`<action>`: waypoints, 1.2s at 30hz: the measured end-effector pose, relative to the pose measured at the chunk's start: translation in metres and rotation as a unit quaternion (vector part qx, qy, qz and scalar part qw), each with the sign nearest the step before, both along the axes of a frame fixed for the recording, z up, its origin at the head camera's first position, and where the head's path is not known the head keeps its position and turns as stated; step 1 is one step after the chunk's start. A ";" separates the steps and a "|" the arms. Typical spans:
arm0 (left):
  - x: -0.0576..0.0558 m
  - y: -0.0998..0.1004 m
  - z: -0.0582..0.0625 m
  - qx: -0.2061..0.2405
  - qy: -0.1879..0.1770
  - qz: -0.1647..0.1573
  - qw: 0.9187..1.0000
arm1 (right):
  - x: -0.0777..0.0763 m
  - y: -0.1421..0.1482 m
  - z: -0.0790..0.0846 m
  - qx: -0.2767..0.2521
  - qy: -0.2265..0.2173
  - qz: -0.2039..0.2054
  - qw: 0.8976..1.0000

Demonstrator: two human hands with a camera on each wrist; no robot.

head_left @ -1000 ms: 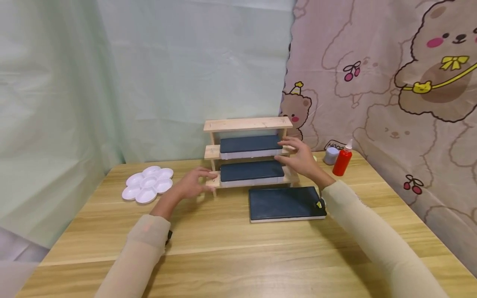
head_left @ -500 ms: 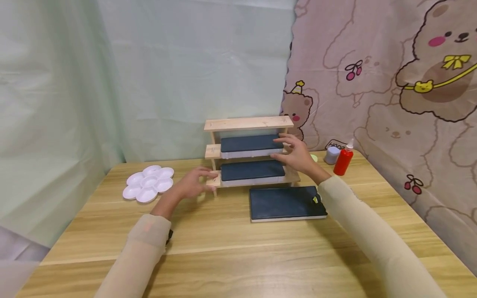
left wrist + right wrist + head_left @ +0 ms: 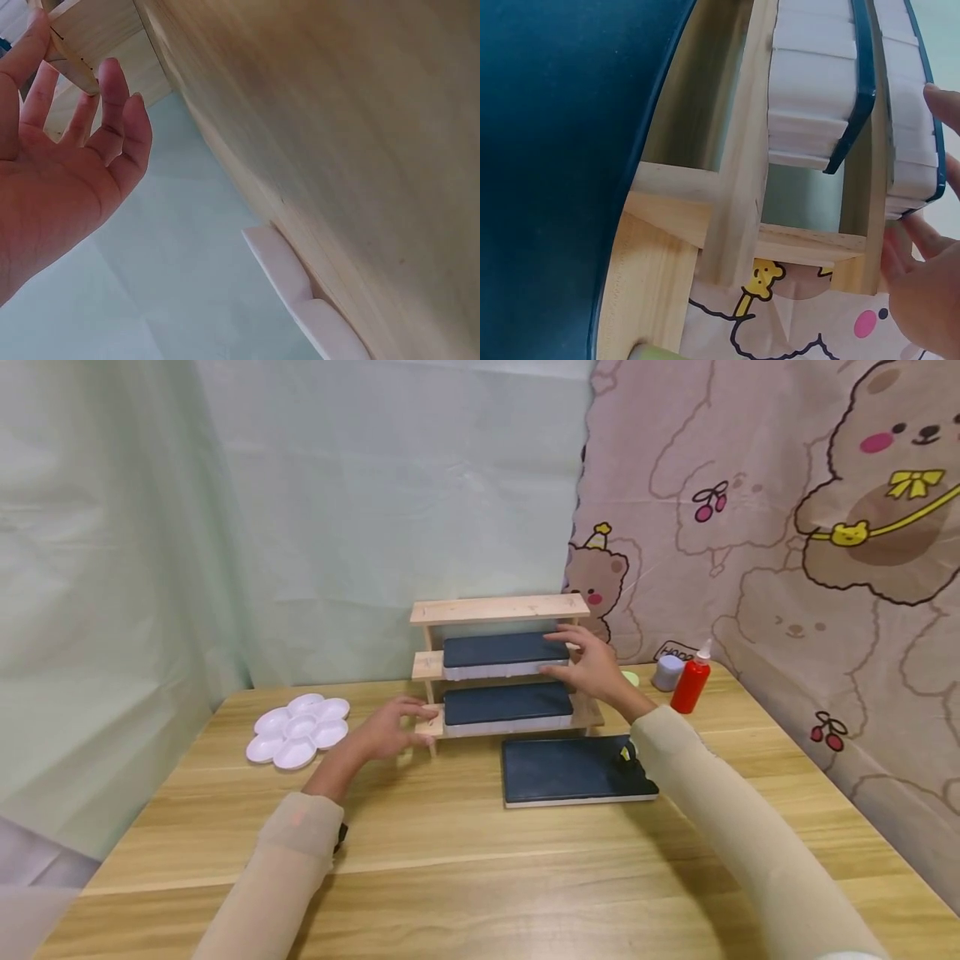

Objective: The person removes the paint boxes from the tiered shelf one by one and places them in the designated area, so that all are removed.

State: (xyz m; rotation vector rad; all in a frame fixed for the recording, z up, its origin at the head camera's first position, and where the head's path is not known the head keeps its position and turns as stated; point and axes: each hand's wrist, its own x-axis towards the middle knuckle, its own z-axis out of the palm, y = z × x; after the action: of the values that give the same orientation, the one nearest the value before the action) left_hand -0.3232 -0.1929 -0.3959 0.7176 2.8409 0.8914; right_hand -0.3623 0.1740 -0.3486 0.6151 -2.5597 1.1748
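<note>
A stepped wooden rack point(image 3: 501, 609) stands at the back of the table. On its middle and lower shelves lie two white boxes with dark blue lids, an upper box point(image 3: 506, 650) and a lower box point(image 3: 508, 703). My left hand point(image 3: 386, 728) grips the left end of the lower shelf point(image 3: 429, 722), thumb and fingers on either side of the wood in the left wrist view. My right hand point(image 3: 592, 670) holds the right end of the upper box, with fingers on the lid and thumb at its front side; the right wrist view shows this hand point(image 3: 930, 277) at the box's end.
A wider, flatter dark blue-lidded case point(image 3: 573, 770) lies on the table in front of the rack, under my right forearm. At the left is a white flower-shaped palette point(image 3: 300, 727). A red bottle point(image 3: 690, 685) and a small pale purple jar point(image 3: 667, 673) stand at the back right.
My right hand has slid a little leftward, its fingers reaching further over the end of the upper box. The left hand stays at the lower shelf.
</note>
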 end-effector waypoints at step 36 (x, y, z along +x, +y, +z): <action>0.001 0.000 0.001 -0.009 0.000 0.002 1.000 | -0.013 0.002 -0.001 -0.026 -0.030 0.012 0.999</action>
State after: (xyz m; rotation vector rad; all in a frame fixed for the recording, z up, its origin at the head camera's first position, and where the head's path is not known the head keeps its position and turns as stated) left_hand -0.3220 -0.1933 -0.3946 0.7092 2.8476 0.8656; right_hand -0.3752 0.1759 -0.3494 0.6090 -2.5688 1.2809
